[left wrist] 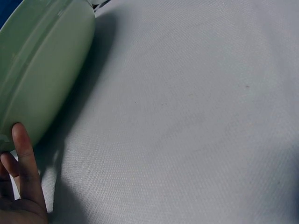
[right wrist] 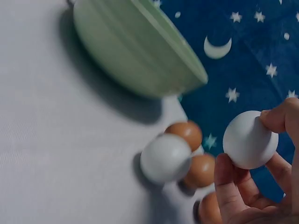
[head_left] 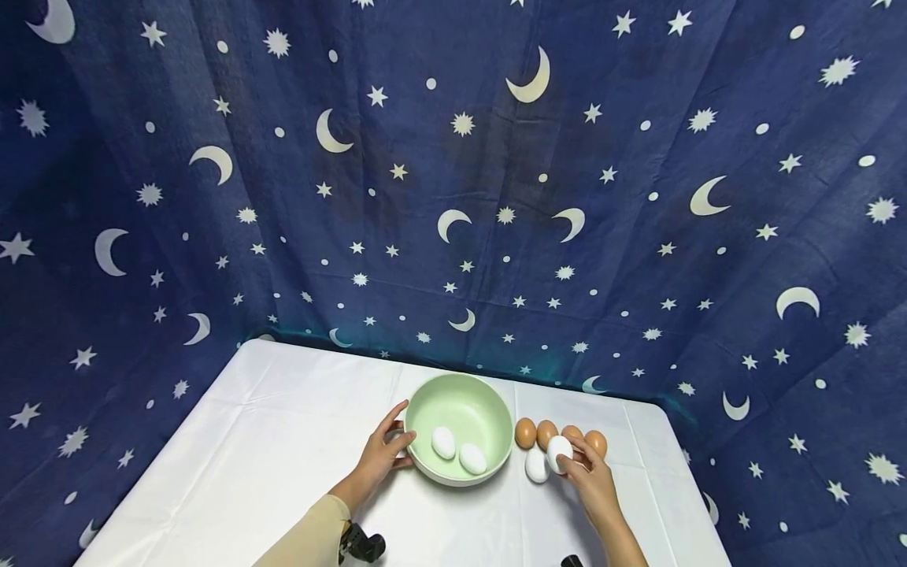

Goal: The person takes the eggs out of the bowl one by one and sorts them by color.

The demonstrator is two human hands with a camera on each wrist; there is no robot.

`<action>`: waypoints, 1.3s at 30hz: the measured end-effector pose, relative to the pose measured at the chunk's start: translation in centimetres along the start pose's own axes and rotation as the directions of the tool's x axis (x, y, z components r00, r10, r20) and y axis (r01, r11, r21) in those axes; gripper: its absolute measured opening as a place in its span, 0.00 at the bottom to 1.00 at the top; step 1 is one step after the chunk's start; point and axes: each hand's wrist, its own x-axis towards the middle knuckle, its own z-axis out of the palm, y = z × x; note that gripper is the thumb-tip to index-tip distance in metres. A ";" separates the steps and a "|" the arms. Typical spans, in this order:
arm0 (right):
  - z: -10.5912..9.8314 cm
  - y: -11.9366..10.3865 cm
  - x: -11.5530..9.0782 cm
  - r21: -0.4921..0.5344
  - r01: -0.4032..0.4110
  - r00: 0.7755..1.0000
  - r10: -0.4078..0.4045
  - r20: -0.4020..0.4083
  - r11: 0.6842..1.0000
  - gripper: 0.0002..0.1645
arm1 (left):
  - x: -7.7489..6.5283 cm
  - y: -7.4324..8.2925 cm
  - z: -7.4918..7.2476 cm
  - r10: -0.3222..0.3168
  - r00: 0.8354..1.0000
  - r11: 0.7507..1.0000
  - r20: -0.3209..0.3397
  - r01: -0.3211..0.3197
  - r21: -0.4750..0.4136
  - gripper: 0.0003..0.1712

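A light green bowl stands on the white-covered table, with two white eggs lying inside it. My left hand holds the bowl's left side, thumb at the rim and fingers against the outer wall; the left wrist view shows fingers on that wall. Between thumb and fingertips, my right hand pinches a white egg, raised above the table to the right of the bowl. Another white egg lies on the cloth below it. Several brown eggs sit in a row behind, partly hidden by the right hand.
A white cloth covers the table. Behind and at the sides hangs a dark blue curtain with moons and stars, close to the table's back edge. Black wrist gear shows near the left sleeve.
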 end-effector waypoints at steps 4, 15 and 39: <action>-0.4 1.6 0.0 -0.028 -0.024 1.000 0.024 -0.018 0.999 0.35 | 0.0 0.0 -0.1 0.007 1.000 1.000 0.000 -0.007 0.001 0.37; -0.1 4.2 0.3 -0.078 -0.073 0.994 0.066 -0.085 0.994 0.35 | -0.3 0.6 0.0 -0.021 1.000 1.000 0.011 0.021 0.013 0.37; 0.7 4.9 1.3 -0.164 -0.069 0.985 0.041 -0.166 0.984 0.33 | -0.2 0.2 0.0 -0.026 1.000 1.000 0.000 0.026 -0.002 0.37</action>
